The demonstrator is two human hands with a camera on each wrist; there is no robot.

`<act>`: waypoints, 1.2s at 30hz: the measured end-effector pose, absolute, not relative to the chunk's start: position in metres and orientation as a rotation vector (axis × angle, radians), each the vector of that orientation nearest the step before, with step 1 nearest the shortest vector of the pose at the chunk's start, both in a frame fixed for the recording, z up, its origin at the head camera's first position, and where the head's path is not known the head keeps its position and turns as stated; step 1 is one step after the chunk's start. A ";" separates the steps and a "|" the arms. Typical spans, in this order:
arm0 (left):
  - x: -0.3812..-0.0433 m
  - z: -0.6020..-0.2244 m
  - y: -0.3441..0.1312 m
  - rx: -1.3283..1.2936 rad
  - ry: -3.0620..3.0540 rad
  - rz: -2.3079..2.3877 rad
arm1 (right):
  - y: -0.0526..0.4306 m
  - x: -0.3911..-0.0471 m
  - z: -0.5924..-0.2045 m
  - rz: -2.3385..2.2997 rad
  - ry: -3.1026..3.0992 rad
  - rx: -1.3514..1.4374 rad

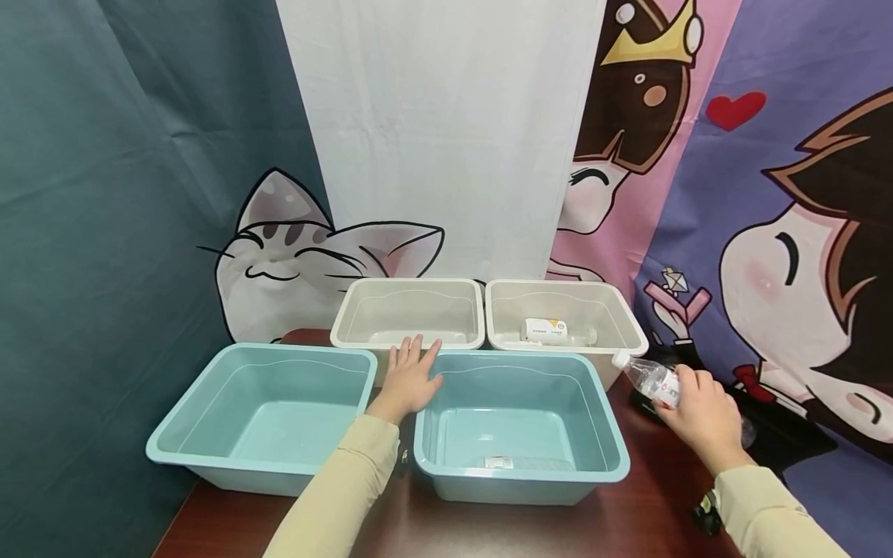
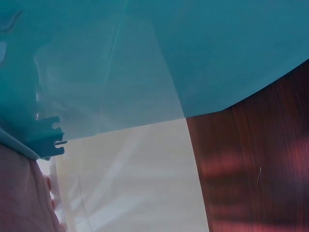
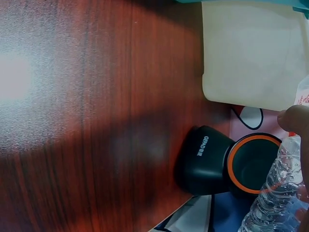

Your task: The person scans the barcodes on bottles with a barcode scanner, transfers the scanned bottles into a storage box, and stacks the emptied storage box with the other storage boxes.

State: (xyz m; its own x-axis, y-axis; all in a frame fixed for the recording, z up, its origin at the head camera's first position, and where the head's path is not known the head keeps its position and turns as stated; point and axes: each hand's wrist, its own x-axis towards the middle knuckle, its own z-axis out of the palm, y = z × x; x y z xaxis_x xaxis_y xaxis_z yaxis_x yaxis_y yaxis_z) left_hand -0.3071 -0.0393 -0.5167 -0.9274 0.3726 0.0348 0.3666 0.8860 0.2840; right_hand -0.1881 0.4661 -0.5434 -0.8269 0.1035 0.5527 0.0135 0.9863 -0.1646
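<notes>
My right hand (image 1: 703,411) grips a clear plastic bottle (image 1: 650,378) with a white cap and a red-and-white label, right of the bins. It lies tilted, cap toward the right beige bin (image 1: 567,284); the right wrist view shows its ribbed body (image 3: 277,193). My left hand (image 1: 410,381) has its fingers spread at the left back corner of the right blue bin (image 1: 523,473), overlapping the left beige bin (image 1: 412,282). A clear bottle with a small white label (image 1: 498,463) lies in that blue bin. A white-labelled bottle (image 1: 547,331) lies in the right beige bin.
Another blue bin (image 1: 230,462) stands on the left of the dark red wooden table (image 1: 405,527). In the right wrist view a black object with an orange ring (image 3: 205,159) stands near the table's edge. Printed cartoon curtains (image 1: 446,139) hang behind the bins.
</notes>
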 end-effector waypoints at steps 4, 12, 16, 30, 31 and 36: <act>-0.307 -0.517 -0.039 0.593 3.031 0.460 | 0.467 -0.188 -0.549 0.201 -2.545 -0.083; -0.306 -0.517 -0.039 0.596 3.035 0.458 | 0.466 -0.185 -0.553 0.193 -2.563 -0.086; -0.307 -0.517 -0.039 0.599 3.037 0.457 | 0.466 -0.184 -0.556 0.182 -2.554 -0.083; -0.307 -0.517 -0.038 0.596 3.042 0.460 | 0.464 -0.181 -0.563 0.182 -2.556 -0.085; -0.307 -0.517 -0.038 0.597 3.041 0.463 | 0.464 -0.182 -0.564 0.183 -2.556 -0.086; -0.306 -0.516 -0.039 0.601 3.040 0.462 | 0.466 -0.184 -0.569 0.181 -2.549 -0.084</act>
State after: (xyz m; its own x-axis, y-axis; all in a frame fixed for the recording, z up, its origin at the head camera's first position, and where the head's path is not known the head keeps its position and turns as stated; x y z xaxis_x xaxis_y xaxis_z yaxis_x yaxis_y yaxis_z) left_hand -0.3064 -0.0389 -0.5162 -0.9264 0.3735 0.0481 0.3709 0.8829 0.2879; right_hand -0.1836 0.4659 -0.5693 -0.8317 0.0994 0.5463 0.0212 0.9888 -0.1476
